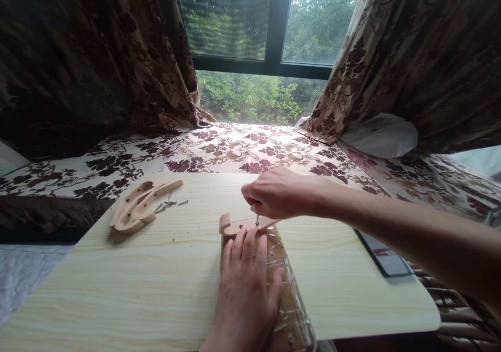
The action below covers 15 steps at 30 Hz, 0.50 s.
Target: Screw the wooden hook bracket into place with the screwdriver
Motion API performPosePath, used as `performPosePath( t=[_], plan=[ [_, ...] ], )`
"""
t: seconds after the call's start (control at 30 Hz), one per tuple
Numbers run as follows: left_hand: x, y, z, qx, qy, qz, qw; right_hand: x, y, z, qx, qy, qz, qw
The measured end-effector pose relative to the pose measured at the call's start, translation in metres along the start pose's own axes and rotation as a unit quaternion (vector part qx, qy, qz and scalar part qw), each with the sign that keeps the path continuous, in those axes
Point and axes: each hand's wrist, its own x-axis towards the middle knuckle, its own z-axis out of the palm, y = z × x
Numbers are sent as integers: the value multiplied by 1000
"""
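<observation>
My right hand [274,193] is closed round a screwdriver [257,218]; most of its handle is hidden in the fist. The metal shaft points straight down at a curved wooden hook [235,228], which lies across the far end of a brown block wrapped in clear tape [287,300]. Flat on that block rests my left hand [248,274], fingers stretched forward and fingertips against the near edge of the hook. A dark hole shows in the hook left of the shaft. Whether a screw sits under the tip is too small to tell.
Several more wooden hooks [135,208] lie grouped at the table's far left, beside a small pile of screws [166,206]. A dark-edged flat panel [385,253] lies at the right edge of the pale wooden table [156,300]. Behind are a flowered window seat [250,146] and curtains.
</observation>
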Motion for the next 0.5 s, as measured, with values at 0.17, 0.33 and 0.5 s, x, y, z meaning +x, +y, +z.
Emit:
performPosePath(
  t=[0.17, 0.33, 0.5],
  plan=[
    [0, 0, -1, -1, 1, 4, 1000, -2, 4, -2, 7, -10, -13, 1000],
    [1, 0, -2, -5, 9, 2, 1000, -8, 4, -3, 17, -22, -42, 999],
    [2, 1, -3, -7, 3, 1, 1000, -12, 3, -1, 21, -12, -15, 1000]
  ],
)
